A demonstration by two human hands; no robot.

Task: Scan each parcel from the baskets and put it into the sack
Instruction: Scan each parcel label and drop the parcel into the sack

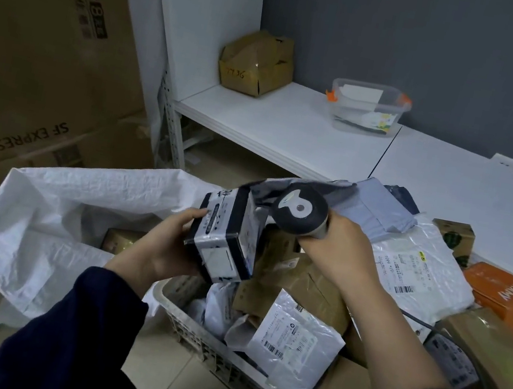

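My left hand (168, 240) grips a small box parcel (227, 234) with a white label and dark edges, tilted, held above the near rim of the basket. My right hand (341, 247) grips the handle of a grey and black barcode scanner (300, 210), whose head points at the box from the right, almost touching it. The white woven sack (37, 224) stands open to the left, with at least one brown box (118, 238) inside. Below my hands, the light plastic basket (191, 323) holds several bagged and boxed parcels (295, 338).
More parcels pile to the right: white and grey mailer bags (416, 270), an orange box (505, 289). A low white shelf (293, 132) carries a crumpled carton (257, 64) and a clear tub (366, 107). Large cardboard boxes (33, 52) stand at the left.
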